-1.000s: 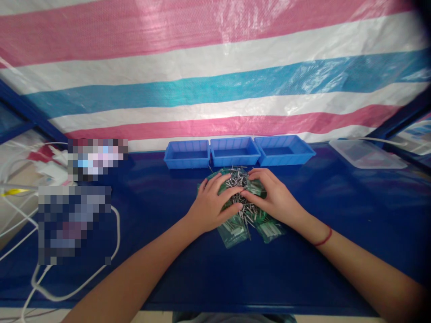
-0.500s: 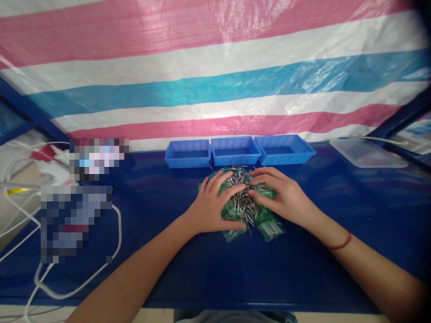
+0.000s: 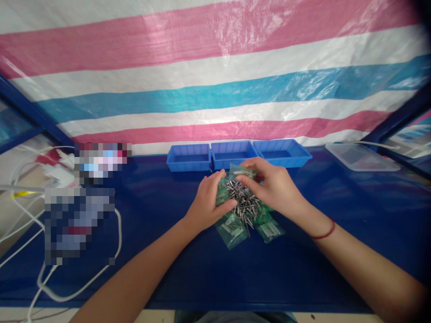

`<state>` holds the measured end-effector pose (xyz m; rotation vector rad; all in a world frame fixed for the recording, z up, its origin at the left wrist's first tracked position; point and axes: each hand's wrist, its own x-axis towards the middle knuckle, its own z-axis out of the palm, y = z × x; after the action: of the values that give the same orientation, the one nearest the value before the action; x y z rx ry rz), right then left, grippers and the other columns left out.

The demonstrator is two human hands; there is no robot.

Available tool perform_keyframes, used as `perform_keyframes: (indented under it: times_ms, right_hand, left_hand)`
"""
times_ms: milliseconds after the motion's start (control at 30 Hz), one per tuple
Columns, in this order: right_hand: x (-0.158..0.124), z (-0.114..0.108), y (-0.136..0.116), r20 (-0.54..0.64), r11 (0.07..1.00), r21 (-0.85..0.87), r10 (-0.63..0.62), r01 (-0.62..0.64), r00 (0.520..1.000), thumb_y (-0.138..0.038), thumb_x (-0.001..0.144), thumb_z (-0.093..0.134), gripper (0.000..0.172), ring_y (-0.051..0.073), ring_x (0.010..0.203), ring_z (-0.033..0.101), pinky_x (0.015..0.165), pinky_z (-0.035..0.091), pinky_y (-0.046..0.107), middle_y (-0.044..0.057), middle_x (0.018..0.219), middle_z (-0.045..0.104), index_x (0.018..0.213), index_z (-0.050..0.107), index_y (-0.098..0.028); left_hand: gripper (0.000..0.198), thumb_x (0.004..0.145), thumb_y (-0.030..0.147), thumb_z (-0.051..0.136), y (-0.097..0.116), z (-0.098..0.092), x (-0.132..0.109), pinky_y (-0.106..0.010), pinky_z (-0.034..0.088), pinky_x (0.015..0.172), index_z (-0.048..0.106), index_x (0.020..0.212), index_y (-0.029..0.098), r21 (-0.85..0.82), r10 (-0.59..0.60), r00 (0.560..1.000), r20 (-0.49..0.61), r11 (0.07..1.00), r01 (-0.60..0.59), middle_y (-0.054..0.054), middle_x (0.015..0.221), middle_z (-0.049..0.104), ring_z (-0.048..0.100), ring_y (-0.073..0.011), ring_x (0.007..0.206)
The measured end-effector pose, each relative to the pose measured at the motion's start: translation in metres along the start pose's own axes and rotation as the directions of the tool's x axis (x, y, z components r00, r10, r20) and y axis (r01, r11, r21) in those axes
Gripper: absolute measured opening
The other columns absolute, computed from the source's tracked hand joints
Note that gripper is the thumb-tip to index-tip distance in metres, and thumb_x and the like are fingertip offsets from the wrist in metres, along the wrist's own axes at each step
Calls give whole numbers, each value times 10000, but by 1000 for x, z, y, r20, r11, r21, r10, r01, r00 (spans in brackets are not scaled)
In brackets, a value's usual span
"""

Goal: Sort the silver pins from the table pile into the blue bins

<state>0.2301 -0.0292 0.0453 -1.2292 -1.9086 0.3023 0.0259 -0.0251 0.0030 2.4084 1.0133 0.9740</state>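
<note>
A loose heap of thin metal pins (image 3: 245, 204) lies on the blue table, spread over small green-tinted plastic bags. My right hand (image 3: 278, 184) is closed in a pinch on one such plastic bag (image 3: 235, 169), lifted at the heap's far side. At the heap's left edge rests my left hand (image 3: 207, 199), thumb apart from the fingers, beside the pins and bags. Its fingertips partly cover the bag under them. Two further bags, a near-left bag (image 3: 231, 232) and a near-right bag (image 3: 271, 229), stick out toward me with pin-like pieces inside.
Behind the heap stand three blue bins: a left bin (image 3: 189, 167), a middle bin (image 3: 220, 164) and a right bin (image 3: 291, 161). A clear plastic lid (image 3: 365, 158) lies at the back right. White cables (image 3: 118, 233) and blurred-out items occupy the left side. A striped sheet (image 3: 215, 80) hangs behind.
My right hand has moved up and left and now pinches a bag. My left hand has drawn back toward the heap's left edge, uncovering the near-left bag.
</note>
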Motion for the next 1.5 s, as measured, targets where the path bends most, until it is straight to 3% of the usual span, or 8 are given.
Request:
perform_keyframes:
  times_ms: [333,500,633,933,1067,1267,1400,1500]
  right_hand:
    - [-24,7,-8,84,966,258,-43,20,996,-271,923,501,188,211,895,606,678,520,322,93,1037,596,1097,556,-226]
    - [-30,10,-19,134,899,412,100,-147,986,-272,911,517,316,173,716,608,583,529,306,74,1001,622,1225,494,-256]
    - [-33,16,-21,72,806,543,233,-234,970,-326,845,636,192,166,667,621,607,551,313,40,867,660,1011,591,-240]
    - [-35,17,-22,77,852,478,204,-215,976,-348,820,669,154,157,608,600,534,499,293,30,784,652,905,636,-224]
    - [-34,12,-28,111,812,523,235,-258,966,-433,851,613,228,152,611,562,523,459,273,17,754,617,955,561,-237]
    - [-34,10,-34,477,502,665,283,-552,832,-567,900,455,391,127,534,491,500,396,249,-9,585,546,799,511,-194]
    - [-31,11,-34,482,396,717,313,-574,818,-448,840,622,273,95,491,419,463,333,224,-45,577,483,852,531,-191]
    - [-28,9,-29,318,525,725,317,-445,893,-409,863,605,223,108,523,461,505,378,238,-45,589,485,819,514,-210]
  left_hand:
    - [207,905,331,546,14,-6,2,-362,473,902,599,1032,176,-146,-28,995,-94,989,14,-88,1041,692,633,-221,992]
    - [127,904,272,541,23,-8,0,-305,481,825,622,947,184,-209,-125,986,-108,973,100,-56,939,700,647,-187,891]
    - [125,907,263,525,27,-11,0,-273,478,764,608,922,170,-265,-195,973,-126,951,156,-40,867,677,628,-162,819]
    - [131,895,283,572,24,-15,1,-277,486,736,638,885,171,-237,-103,988,-115,969,74,-39,839,667,624,-161,796]
    - [105,909,226,557,22,-20,-1,-265,488,738,641,950,178,-82,36,967,-253,995,-59,-32,850,653,613,-144,802]
    - [206,922,194,514,26,-30,-2,-342,479,860,656,1062,244,247,376,900,-220,914,-321,-57,1004,664,603,-185,945]
    - [360,904,132,472,24,-26,-1,-396,461,960,550,1240,231,187,321,936,-146,938,-292,-105,1200,583,543,-225,1121]
    - [463,900,109,427,23,-20,-2,-375,481,930,418,1355,195,30,184,958,-218,983,-182,-150,1311,482,524,-219,1132]
